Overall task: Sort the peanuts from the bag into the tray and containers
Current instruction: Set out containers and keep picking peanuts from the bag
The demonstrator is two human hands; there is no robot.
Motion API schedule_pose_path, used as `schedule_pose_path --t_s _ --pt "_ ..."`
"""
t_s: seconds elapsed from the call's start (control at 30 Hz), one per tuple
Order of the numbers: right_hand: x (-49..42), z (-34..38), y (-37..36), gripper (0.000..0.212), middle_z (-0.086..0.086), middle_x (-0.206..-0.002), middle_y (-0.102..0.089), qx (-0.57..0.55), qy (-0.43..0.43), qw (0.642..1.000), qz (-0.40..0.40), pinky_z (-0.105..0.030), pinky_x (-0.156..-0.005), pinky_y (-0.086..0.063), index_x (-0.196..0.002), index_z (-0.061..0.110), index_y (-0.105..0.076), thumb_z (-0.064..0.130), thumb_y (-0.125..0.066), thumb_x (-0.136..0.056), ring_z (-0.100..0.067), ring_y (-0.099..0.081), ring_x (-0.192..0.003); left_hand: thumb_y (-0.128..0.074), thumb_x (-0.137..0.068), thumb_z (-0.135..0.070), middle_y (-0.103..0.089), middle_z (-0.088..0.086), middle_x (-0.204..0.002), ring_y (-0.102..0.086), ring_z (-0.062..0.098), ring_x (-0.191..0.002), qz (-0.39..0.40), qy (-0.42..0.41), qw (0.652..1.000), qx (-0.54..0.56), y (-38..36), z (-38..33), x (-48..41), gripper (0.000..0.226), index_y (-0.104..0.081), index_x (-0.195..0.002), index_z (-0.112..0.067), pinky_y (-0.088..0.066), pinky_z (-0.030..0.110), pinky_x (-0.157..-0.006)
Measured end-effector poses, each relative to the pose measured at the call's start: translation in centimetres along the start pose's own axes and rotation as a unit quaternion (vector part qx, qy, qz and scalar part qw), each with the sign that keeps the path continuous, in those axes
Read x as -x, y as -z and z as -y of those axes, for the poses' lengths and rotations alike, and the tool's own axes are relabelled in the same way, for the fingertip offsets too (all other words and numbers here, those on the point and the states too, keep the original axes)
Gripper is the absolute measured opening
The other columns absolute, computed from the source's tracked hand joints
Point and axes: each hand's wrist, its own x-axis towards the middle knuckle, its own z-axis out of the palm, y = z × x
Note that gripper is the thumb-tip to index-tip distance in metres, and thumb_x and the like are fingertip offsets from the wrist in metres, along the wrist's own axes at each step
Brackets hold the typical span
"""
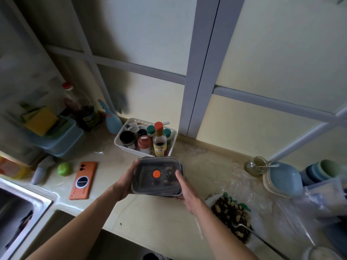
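One head-worn wide-angle view, looking forward and down along both forearms onto the surface (161, 209); near range, wall (262, 53) panels filling the upper frame, edges bowed.

Soft, dim daylight filters through the frosted glass window with pale grey frames (262, 53), brighter on the right. The left side falls murky, with a broad soft shadow across the panes. The stacked blue plastic bins (62, 145) at the left edge smear with blur. The frames bow from wide-angle distortion. The grey translucent lidded plastic container (142, 177) at centre is fairly sharp, its lid dully gleaming.
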Motion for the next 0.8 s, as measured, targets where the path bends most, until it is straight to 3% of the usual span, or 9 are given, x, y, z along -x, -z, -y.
schedule_pose_path --t_s 0.1,0.23,0.33,0.4,0.5,0.57,0.7,0.8 --pt "-0.3 0.1 -1.6 0.053 0.014 -0.125 -0.070 0.011 -0.019 0.999 0.032 -0.031 -0.079 -0.050 -0.131 0.043 -0.058 0.076 -0.052 -0.090 -0.012 -0.065 -0.115 -0.035 -0.095 -0.075 -0.075 0.012 -0.115 -0.072 0.033 -0.103 -0.035 -0.008 0.999 0.022 1.8 -0.6 -0.4 0.067 -0.068 -0.122 -0.023 -0.055 0.054 -0.095" --pt "-0.7 0.2 -4.5 0.056 0.014 -0.124 -0.070 0.021 -0.035 0.997 0.067 -0.034 -0.088 -0.051 -0.130 0.042 -0.059 0.079 -0.051 -0.089 -0.013 -0.065 -0.115 -0.037 -0.102 -0.059 -0.078 0.009 -0.082 -0.074 0.023 -0.067 -0.121 -0.028 0.989 0.076 3.7 -1.2 -0.3 0.052 -0.070 -0.103 -0.018 -0.052 0.035 -0.070" --pt "-0.3 0.5 -5.5 0.035 0.020 -0.119 -0.067 0.026 0.021 0.998 0.051 -0.017 -0.076 -0.047 -0.123 0.041 -0.059 0.065 -0.051 -0.098 0.005 -0.060 -0.102 -0.045 -0.100 -0.056 -0.077 0.009 -0.079 -0.069 0.027 -0.074 -0.142 -0.052 0.985 0.080 4.4 -0.9 -0.4 0.047 -0.070 -0.100 -0.016 -0.052 0.035 -0.073" --pt "-0.6 0.4 -5.8 0.044 0.016 -0.117 -0.070 0.037 0.067 0.997 0.020 -0.013 -0.074 -0.049 -0.122 0.032 -0.067 0.065 -0.055 -0.096 0.004 -0.063 -0.100 -0.047 -0.100 -0.054 -0.078 0.010 -0.086 -0.070 0.026 -0.078 -0.143 -0.058 0.985 0.078 4.2 -0.6 -0.3 0.044 -0.072 -0.100 -0.018 -0.053 0.035 -0.075" --pt "-1.5 -0.5 -6.3 0.069 0.003 -0.111 -0.076 0.050 0.103 0.992 -0.045 -0.035 -0.087 -0.060 -0.112 0.023 -0.073 0.081 -0.056 -0.079 -0.013 -0.071 -0.101 -0.049 -0.099 -0.056 -0.078 0.011 -0.104 -0.074 0.024 -0.088 -0.138 -0.083 0.985 0.059 3.7 -0.5 -0.5 0.046 -0.072 -0.113 -0.020 -0.054 0.035 -0.077" --pt "-1.7 -0.8 -6.0 0.072 -0.001 -0.107 -0.076 0.044 0.111 0.991 -0.067 -0.045 -0.090 -0.060 -0.106 0.019 -0.073 0.082 -0.055 -0.077 -0.019 -0.073 -0.099 -0.049 -0.098 -0.058 -0.078 0.010 -0.105 -0.074 0.029 -0.097 -0.130 -0.098 0.986 0.039 3.4 -0.5 -0.6 0.049 -0.072 -0.119 -0.020 -0.054 0.036 -0.079" --pt "0.1 -0.8 -4.9 0.039 0.005 -0.116 -0.073 -0.004 0.117 0.992 -0.046 -0.031 -0.086 -0.055 -0.117 0.027 -0.068 0.057 -0.051 -0.099 -0.012 -0.068 -0.107 -0.048 -0.102 -0.050 -0.078 0.005 -0.103 -0.074 0.023 -0.095 -0.155 -0.130 0.979 0.018 1.4 -0.2 -0.4 0.039 -0.071 -0.116 -0.022 -0.057 0.035 -0.078" --pt "0.1 -0.7 -4.1 0.034 0.006 -0.126 -0.066 -0.030 0.092 0.995 -0.032 -0.032 -0.096 -0.048 -0.126 0.029 -0.061 0.050 -0.046 -0.105 -0.010 -0.061 -0.114 -0.053 -0.095 -0.057 -0.072 0.008 -0.110 -0.069 0.024 -0.099 -0.196 -0.120 0.973 -0.016 0.8 0.1 -1.0 0.045 -0.063 -0.117 -0.020 -0.058 0.040 -0.085"
